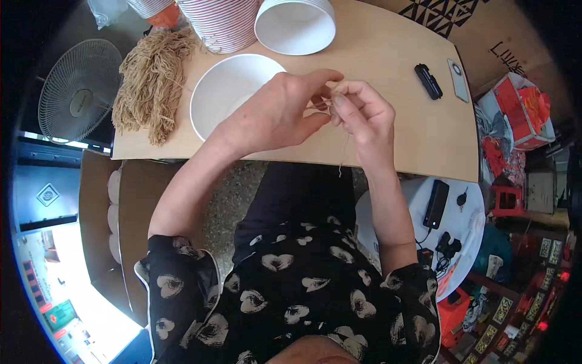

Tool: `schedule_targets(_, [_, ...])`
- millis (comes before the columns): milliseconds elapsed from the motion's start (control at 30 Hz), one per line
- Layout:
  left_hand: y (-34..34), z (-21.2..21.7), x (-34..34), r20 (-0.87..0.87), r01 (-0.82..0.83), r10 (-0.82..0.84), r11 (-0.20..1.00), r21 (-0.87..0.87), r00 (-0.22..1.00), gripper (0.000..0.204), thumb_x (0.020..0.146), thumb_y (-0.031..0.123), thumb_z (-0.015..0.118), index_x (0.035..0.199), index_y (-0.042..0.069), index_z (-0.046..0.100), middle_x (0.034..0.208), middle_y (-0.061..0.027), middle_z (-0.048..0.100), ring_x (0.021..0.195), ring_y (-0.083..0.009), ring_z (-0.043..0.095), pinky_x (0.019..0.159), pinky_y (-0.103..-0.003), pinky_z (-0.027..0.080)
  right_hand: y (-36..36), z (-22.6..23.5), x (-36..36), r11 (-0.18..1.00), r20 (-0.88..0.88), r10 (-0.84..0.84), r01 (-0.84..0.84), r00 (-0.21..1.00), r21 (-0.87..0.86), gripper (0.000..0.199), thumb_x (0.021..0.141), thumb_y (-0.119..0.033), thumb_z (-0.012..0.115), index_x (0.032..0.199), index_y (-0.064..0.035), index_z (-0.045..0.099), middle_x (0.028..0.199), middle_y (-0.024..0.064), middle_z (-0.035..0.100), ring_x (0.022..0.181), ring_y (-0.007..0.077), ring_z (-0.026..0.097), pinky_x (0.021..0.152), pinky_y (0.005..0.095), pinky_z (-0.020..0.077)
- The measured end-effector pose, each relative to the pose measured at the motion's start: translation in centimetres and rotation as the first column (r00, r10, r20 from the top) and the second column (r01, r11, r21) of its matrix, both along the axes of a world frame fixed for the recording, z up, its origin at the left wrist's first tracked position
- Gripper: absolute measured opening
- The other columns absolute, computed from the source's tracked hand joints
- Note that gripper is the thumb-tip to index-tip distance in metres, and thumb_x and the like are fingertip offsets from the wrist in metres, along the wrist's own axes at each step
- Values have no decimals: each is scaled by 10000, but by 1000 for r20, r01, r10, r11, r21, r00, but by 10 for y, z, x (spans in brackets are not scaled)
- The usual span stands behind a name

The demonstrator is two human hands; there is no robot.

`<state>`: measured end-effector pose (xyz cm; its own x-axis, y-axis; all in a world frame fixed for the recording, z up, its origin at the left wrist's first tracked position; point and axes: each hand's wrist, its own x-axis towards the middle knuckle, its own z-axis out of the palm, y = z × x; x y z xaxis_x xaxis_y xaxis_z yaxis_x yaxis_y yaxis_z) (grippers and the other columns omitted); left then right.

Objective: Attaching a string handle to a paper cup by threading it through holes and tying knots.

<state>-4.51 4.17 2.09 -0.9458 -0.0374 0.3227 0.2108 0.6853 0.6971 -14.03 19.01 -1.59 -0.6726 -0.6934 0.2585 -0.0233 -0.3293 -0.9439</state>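
My right hand [367, 115] is closed in a pinch, thumb against fingers, on a thin string [344, 148]. A loose end of the string dangles below it, past the table's front edge. Close beside it, my left hand [276, 112] is curved, its thumb and fingers apart, with strands of the string running between them; the fingertips are partly hidden. Both hands are raised above the table. Behind the left hand stands a white paper bowl [209, 91], its inside partly covered by the hand and wrist. Left of it lies a thick bundle of tan twine [151, 82].
Stacked paper bowls [221, 24] and another white bowl [295, 27] stand along the back of the wooden table [388, 54]. A black clip-like object [428, 81] lies at right. A fan [80, 91] is at far left, a cardboard box [134, 230] below. A white round stool [464, 233] holds a black device.
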Motion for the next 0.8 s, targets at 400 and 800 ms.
schedule_targets(400, [-16,-3,1,282,69,-226,877,475,932,354,1059,261,422,1095,-33,617,831,-15,619,739,-66,580,688,-207,506,23,0,-15,989,-44,-33,39,998,142,104,905,-99,658,960,-11,653,728,0,621,613,20,497,525,170,312])
schedule_targets(800, [-27,1,-1,336,-5,-260,784,620,905,219,986,132,566,1119,-23,647,900,-37,663,821,-72,615,757,-196,513,19,-6,-17,992,-127,-36,50,991,113,99,892,-28,663,970,27,688,761,-23,617,658,22,528,584,172,422])
